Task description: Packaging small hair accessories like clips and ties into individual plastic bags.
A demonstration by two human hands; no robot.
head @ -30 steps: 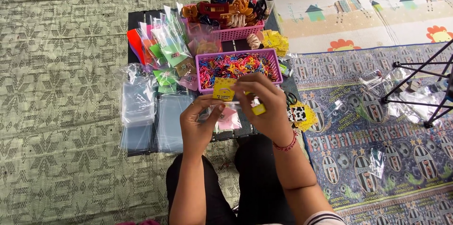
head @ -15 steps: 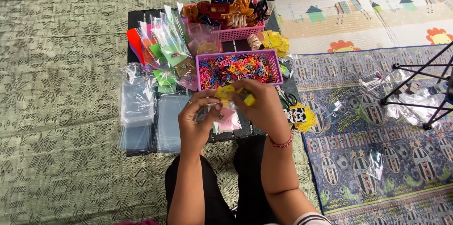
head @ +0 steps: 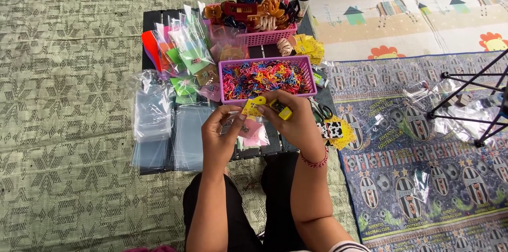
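One yellow card (head: 253, 107) pinched by two hands; two pink baskets (head: 267, 75).

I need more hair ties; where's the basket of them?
The basket of hair ties sits just beyond both hands, mid-table, in front of the pink basket of hair clips.

Glossy clear plastic sleeves (head: 153, 120), woven mat (head: 63, 72)

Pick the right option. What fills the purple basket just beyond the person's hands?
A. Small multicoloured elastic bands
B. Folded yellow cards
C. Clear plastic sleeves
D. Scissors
A: the purple basket holds a tangle of small multicoloured elastic bands, just beyond both hands.
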